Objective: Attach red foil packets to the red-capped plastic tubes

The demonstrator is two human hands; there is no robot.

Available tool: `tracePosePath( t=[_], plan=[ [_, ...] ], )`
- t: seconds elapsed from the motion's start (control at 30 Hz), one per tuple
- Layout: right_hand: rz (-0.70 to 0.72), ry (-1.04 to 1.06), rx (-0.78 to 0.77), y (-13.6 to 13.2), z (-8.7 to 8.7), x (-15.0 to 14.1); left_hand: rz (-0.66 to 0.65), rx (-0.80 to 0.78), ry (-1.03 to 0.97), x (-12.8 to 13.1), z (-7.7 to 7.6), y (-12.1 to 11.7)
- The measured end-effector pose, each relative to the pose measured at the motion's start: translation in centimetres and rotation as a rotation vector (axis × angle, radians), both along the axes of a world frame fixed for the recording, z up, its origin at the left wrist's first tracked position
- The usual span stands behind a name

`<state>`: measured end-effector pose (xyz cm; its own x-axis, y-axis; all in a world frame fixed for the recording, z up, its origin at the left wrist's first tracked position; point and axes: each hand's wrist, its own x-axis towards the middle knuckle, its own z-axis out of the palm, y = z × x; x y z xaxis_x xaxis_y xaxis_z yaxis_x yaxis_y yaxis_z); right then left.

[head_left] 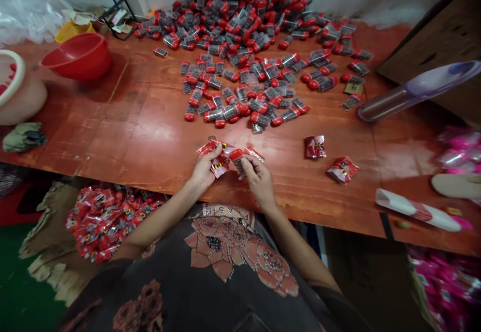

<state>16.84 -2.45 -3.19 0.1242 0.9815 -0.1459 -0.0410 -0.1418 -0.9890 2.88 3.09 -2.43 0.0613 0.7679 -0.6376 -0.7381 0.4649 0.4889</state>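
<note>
Both arms converge in front of the torso. The left forearm (161,216) slants up toward 1 or 2 o'clock, the right forearm (300,249) toward 11. The left hand (206,166) is curled in a grip, its thumb on top. At about 3 o'clock from it, near but apart, the right hand (259,175) pinches, its thumb aimed toward 10 or 11 o'clock.

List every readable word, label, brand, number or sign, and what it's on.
"ASH": likely reading, on the shirt chest band; neighbouring letters unclear.
Red wrappers in the left hand: printed, too blurred to read.
Two red packets on the table: print too small to read.
Small card among the bottles: marks unreadable.
</note>
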Motion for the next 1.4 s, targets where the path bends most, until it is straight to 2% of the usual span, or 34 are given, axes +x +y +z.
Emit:
tracePosePath(
  t=[0.23,0.47,0.67,0.83,1.03,1.17,1.27,1.33,1.4],
  plan=[
    [0.000,0.008,-0.056,0.2,-0.3,0.6,0.045,0.084,0.077,0.6,0.1,-0.4],
    [0.040,0.102,-0.057,0.4,0.3,0.5,-0.035,0.177,0.187,0.8,0.9,-1.1],
    [-0.012,0.033,0.057,0.0,0.0,0.4,-0.093,0.277,0.258,0.6,1.6,-1.6],
    [-0.042,-0.070,0.139,-0.7,-0.1,0.3,-0.074,0.322,0.264,0.7,2.0,-2.1],
    [-0.014,-0.251,0.263,-1.1,0.4,0.4,-0.203,0.357,0.297,0.6,2.4,-2.1],
    [-0.043,-0.055,0.146,-1.1,0.5,0.0,-0.236,0.371,0.277,0.2,2.5,-1.9],
    [-0.026,0.054,0.075,-1.2,0.4,-0.2,-0.209,0.345,0.244,0.2,2.5,-1.9],
    [-0.018,-0.015,0.129,-1.3,0.5,-0.3,-0.156,0.309,0.231,0.4,2.5,-2.1],
    [-0.026,-0.154,0.251,-1.5,0.6,-0.1,-0.091,0.286,0.231,0.7,2.5,-2.2]
  ],
)
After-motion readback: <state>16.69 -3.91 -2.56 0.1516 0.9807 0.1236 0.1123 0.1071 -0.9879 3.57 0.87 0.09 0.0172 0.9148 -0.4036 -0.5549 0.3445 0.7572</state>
